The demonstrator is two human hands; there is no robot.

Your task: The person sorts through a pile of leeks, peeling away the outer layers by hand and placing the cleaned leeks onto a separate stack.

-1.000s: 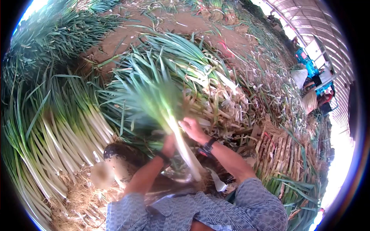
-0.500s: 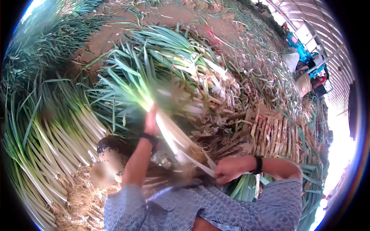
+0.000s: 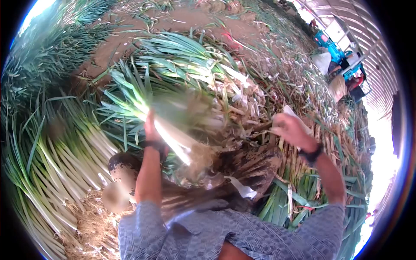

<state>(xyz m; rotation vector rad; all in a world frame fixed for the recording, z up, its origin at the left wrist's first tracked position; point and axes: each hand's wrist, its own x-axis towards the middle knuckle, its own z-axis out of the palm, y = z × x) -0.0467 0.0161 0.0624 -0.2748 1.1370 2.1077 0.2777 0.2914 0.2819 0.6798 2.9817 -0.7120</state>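
My left hand (image 3: pixel 151 125) grips a leek (image 3: pixel 171 141) by its pale stalk, green leaves fanning up and left, its rooty end low at the middle and blurred by motion. My right hand (image 3: pixel 286 128) is raised out to the right, closed on a strip of pale peeled leek skin (image 3: pixel 297 117). Both wrists wear dark bands. My checked blue shirt (image 3: pixel 225 236) fills the bottom of the view.
Cleaned leeks (image 3: pixel 56 151) lie stacked at the left. An untrimmed heap (image 3: pixel 195 73) is ahead, and bundles (image 3: pixel 303 173) with trimmings lie at the right. Bare soil (image 3: pixel 208 21) is beyond. Other people (image 3: pixel 342 82) sit by blue equipment far right.
My right hand pulled a skin strip down off the leek, then swung up and out to the right with it. The left hand kept hold of the leek and shifted slightly left.
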